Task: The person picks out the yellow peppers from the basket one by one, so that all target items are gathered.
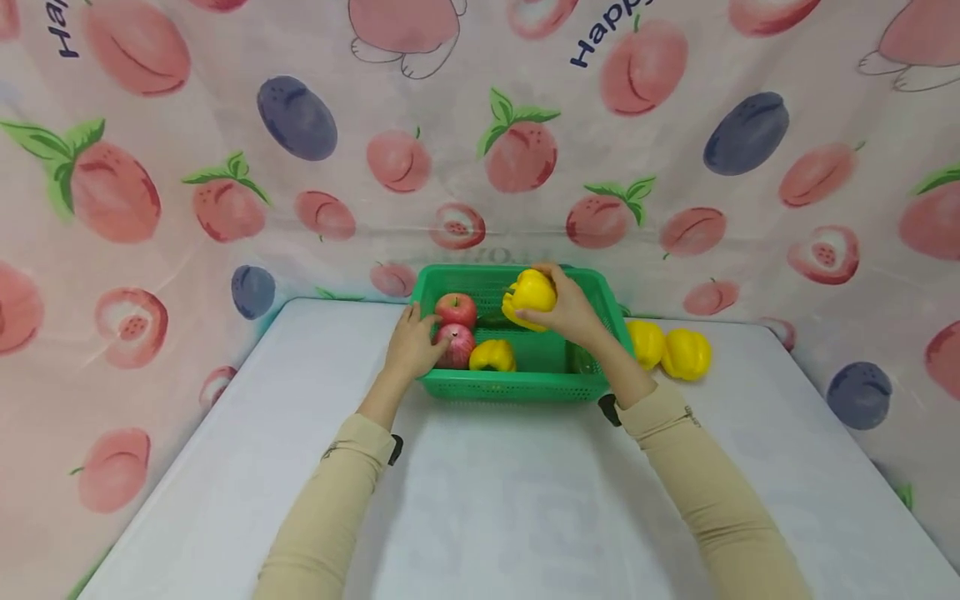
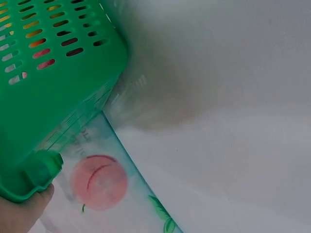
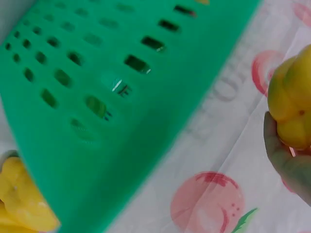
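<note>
Head view, from where I stand: the person's right hand (image 1: 568, 309) has thumb and fingers wrapped round a yellow pepper (image 1: 534, 297), which sits at nine o'clock from the palm, raised over the green basket (image 1: 517, 388). The left hand (image 1: 411, 343) grips the basket's rim at nine o'clock, its thumb beside a round, streaked pink piece (image 1: 454, 348). The held pepper is glossy and plump, lobed, its green stem pointing to nine o'clock. The basket is oblong plastic, its walls pierced with slots. Inside, a smooth red apple (image 1: 455, 310) lies at ten o'clock, another pepper (image 1: 492, 357) at eight. Two more peppers (image 1: 686, 355) rest outside at three o'clock on the white worktop (image 1: 487, 500).
</note>
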A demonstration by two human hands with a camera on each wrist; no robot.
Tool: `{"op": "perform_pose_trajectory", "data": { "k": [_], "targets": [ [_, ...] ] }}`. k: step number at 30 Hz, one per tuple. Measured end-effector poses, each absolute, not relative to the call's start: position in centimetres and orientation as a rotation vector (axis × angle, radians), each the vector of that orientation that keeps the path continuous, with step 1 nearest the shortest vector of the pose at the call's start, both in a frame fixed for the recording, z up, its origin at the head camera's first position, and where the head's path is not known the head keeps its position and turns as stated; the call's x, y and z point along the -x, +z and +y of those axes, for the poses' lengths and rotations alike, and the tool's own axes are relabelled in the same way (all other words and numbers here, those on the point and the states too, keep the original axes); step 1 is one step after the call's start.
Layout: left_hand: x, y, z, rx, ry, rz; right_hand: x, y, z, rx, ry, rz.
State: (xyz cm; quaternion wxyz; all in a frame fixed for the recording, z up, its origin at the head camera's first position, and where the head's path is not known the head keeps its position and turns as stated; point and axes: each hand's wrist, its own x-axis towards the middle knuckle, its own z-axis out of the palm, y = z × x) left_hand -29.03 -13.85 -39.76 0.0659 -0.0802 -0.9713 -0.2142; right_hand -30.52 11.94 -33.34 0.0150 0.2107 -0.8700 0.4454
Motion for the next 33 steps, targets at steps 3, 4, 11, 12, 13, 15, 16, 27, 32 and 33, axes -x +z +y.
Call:
{"op": "perform_pose_trajectory", "data": {
  "k": [3, 4, 11, 12, 13, 15, 16, 27, 32, 33],
  "targets": [
    [29.1, -39.7, -13.7, 0.266, -0.639, -2.936, 29.4, -33.6, 12.3, -0.62, 1.419, -2.67],
    [29.1, -39.7, -13.6, 0.264, -0.641, -2.941, 29.1, -33.7, 12.4, -0.612, 1.426, -2.659],
    [29.2, -39.7, -13.5, 0.246, -0.638, -2.944, 27.1, -34.0, 13.0, -0.586, 1.449, -2.577],
    [29.2, -39.7, -13.5, 0.246, -0.645, -2.938, 26.9, -34.0, 13.2, -0.574, 1.444, -2.569],
    [29.3, -39.7, -13.5, 0.249, -0.651, -2.935, 26.7, -34.0, 13.3, -0.557, 1.442, -2.56],
    [29.3, -39.6, -13.4, 0.253, -0.661, -2.936, 26.2, -33.9, 13.6, -0.53, 1.44, -2.545],
    [29.4, -39.5, -13.3, 0.254, -0.662, -2.939, 26.0, -34.0, 13.8, -0.522, 1.443, -2.54],
    [29.0, -39.5, -13.7, 0.248, -0.632, -2.963, 23.7, -34.9, 16.0, -0.475, 1.482, -2.56],
    [29.1, -39.6, -13.9, 0.261, -0.637, -2.953, 23.1, -35.1, 17.7, -0.464, 1.433, -2.582],
    [29.1, -39.6, -14.0, 0.261, -0.637, -2.954, 23.0, -35.1, 18.0, -0.463, 1.415, -2.583]
  ]
}}
